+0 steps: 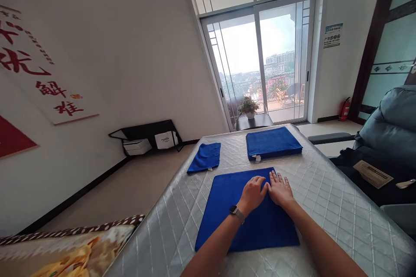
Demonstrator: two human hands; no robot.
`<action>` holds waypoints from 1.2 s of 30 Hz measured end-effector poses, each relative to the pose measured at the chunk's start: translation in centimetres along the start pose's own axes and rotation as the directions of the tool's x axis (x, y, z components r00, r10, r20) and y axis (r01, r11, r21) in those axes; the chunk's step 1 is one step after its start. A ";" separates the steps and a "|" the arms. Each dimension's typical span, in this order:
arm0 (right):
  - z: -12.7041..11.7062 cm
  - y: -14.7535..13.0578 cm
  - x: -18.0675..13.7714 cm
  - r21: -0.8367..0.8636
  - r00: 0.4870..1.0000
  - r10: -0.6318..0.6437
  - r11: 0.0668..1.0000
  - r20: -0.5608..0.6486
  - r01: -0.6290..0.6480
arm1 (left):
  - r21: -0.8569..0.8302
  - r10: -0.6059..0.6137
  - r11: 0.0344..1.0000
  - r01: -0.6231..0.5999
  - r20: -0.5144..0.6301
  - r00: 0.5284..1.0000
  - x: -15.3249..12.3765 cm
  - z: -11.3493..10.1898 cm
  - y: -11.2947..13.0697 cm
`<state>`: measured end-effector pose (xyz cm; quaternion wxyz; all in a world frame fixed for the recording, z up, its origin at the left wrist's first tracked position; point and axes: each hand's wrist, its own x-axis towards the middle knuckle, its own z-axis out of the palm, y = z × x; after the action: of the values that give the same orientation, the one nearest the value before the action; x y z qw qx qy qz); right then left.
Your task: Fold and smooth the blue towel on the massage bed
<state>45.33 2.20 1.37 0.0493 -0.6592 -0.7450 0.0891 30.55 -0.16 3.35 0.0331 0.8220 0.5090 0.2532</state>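
A blue towel lies spread flat on the grey quilted mattress right in front of me. My left hand, with a watch on its wrist, rests on the towel's far half, fingers curled down against the cloth. My right hand lies flat beside it, touching it, fingers stretched out and slightly apart. Farther away sit a small folded blue towel to the left and a larger folded stack of blue towels to the right.
A patterned cloth lies at the near left. A grey recliner stands on the right. Beyond the mattress are a dark side table with a potted plant, glass sliding doors, and a red fire extinguisher.
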 end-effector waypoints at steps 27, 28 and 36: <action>0.5 0.1 0.5 -0.034 1.000 0.021 0.999 -0.003 -0.021 | 0.338 -0.349 0.894 0.295 0.111 0.930 -8.4 -3.3 -15.3; 0.6 0.1 0.5 -0.041 1.000 0.020 0.999 -0.004 -0.021 | 0.341 -0.358 0.889 0.305 0.104 0.928 -8.7 -3.4 -15.8; 0.6 0.3 0.6 -0.073 1.000 0.015 0.997 0.009 -0.014 | 0.330 -0.343 0.895 0.299 0.084 0.935 -8.9 -3.4 -16.6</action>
<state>45.42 2.78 0.71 0.0208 -0.6656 -0.7431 0.0654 12.30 -0.54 -2.31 -0.0200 0.7369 0.6679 0.1023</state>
